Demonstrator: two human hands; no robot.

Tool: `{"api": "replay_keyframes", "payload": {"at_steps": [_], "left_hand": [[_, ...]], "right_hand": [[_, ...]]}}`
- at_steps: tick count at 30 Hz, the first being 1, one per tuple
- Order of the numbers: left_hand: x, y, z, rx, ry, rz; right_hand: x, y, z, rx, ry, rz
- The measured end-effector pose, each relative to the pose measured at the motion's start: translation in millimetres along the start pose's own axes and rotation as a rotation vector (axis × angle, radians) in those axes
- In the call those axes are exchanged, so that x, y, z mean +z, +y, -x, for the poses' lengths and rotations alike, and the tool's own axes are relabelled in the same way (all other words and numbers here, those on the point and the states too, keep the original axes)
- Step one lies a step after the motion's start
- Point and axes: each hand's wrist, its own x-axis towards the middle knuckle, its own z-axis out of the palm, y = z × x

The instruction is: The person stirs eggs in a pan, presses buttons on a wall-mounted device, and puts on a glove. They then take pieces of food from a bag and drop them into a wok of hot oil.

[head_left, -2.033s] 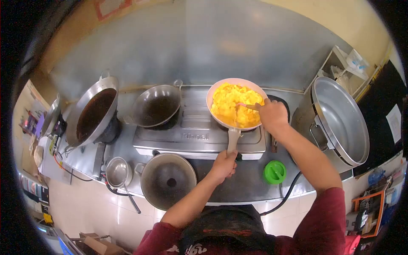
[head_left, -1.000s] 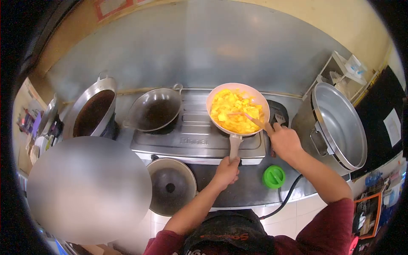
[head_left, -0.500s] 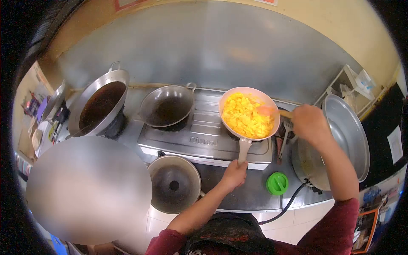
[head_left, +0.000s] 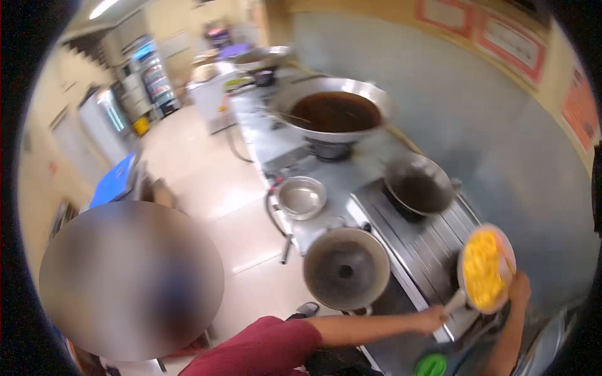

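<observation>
In the head view a light-coloured frying pan [head_left: 505, 271] is over the right side of the steel gas stove. Yellow scrambled egg [head_left: 481, 269] fills most of it. My left hand [head_left: 430, 319] is closed around the pan's handle [head_left: 455, 302]. At the pan's right rim is my right hand [head_left: 519, 289], its fingers closed on a spatula whose orange blade [head_left: 501, 244] reaches into the pan beside the egg. Motion blur smears the right hand, and most of the spatula's handle is hidden.
A dark wok [head_left: 419, 185] sits on the stove's [head_left: 411, 247] other burner. Behind it is a big wok [head_left: 376, 94] of dark liquid. A deep pot [head_left: 347, 269], a small metal bowl [head_left: 301, 197] and a green lid [head_left: 431, 365] stand along the counter. A blurred oval covers the lower left.
My view has swung left, so the pan and both hands now appear at the lower right. The left hand keeps its grip on the pan handle; the right stays at the pan with the spatula.
</observation>
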Motion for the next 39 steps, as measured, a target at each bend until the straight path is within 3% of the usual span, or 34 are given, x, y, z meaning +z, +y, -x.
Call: {"api": "replay_keyframes", "payload": {"at_steps": [1, 3, 5, 7, 12, 14, 16, 17, 20, 23, 25, 27, 29, 30, 31, 35, 36, 38, 39], "left_hand": [[9.1, -46.1, -29.7, 0.137, 0.051, -0.008], [9.4, -81.5, -59.1, 0.207, 0.059, -0.038], [8.0, -65.6, -48.0, 0.062, -0.011, -0.057], [8.3, -47.7, -36.6, -0.023, 0.056, -0.069], [4.3, -36.6, -25.5, 0.039, 0.081, -0.059], [2.3, -17.7, -11.9, 0.0, 0.085, -0.046], [9.7, -61.3, -42.1, 0.12, 0.064, -0.027], [11.4, -66.0, -43.3, 0.126, 0.063, -0.014], [10.7, -44.4, -26.4, 0.064, 0.081, 0.017], [11.7, -47.7, -31.3, 0.038, 0.086, -0.001], [13.1, -47.9, -34.1, 0.016, 0.107, -0.023], [5.1, -28.6, -23.7, -0.038, 0.088, -0.013], [-4.7, 18.0, 11.1, -0.135, -0.033, 0.033], [-2.1, 8.5, 8.7, -0.078, -0.02, 0.076], [0.5, -2.4, 4.6, -0.021, -0.009, 0.118], [-16.7, 55.4, 38.4, -0.203, -0.081, 0.038], [-18.7, 59.6, 38.8, -0.26, -0.04, 0.021], [-19.9, 62.9, 42.6, -0.254, -0.053, 0.075], [-21.3, 66.3, 45.0, -0.248, -0.065, 0.065]], "right_hand": [[3.4, 0.8, -6.9, -0.112, 0.007, 0.027], [-5.8, -15.3, -12.3, -0.116, -0.022, -0.036], [-42.6, -33.4, 3.7, -0.251, -0.022, -0.089], [-70.9, -43.3, 18.3, -0.332, -0.011, -0.017], [-117.0, -53.2, 58.7, -0.507, 0.07, 0.504], [-67.9, -13.2, 74.2, -0.553, 0.235, 0.541], [-55.5, -14.5, 99.4, -0.59, 0.232, 0.598], [-77.8, -50.5, 138.0, -0.604, 0.146, 0.636], [-45.3, -52.6, 144.7, -0.573, 0.019, 0.73], [-35.7, -53.6, 121.2, -0.573, 0.157, 0.558], [-44.9, -61.0, 107.3, -0.458, 0.143, 0.509], [-56.1, -67.9, 90.7, -0.208, -0.03, 0.607], [-95.5, -70.6, 111.9, -0.095, -0.016, 0.524], [-118.7, -71.6, 129.3, -0.017, -0.019, 0.494], [-145.4, -77.7, 147.2, -0.08, -0.005, 0.434], [-192.3, -68.2, 185.4, -0.176, -0.13, 0.451], [-194.2, -80.0, 186.9, -0.236, -0.199, 0.462], [-174.1, -105.0, 182.7, -0.144, -0.411, 0.515], [-141.5, -100.5, 178.7, -0.184, -0.312, 0.51]]}}
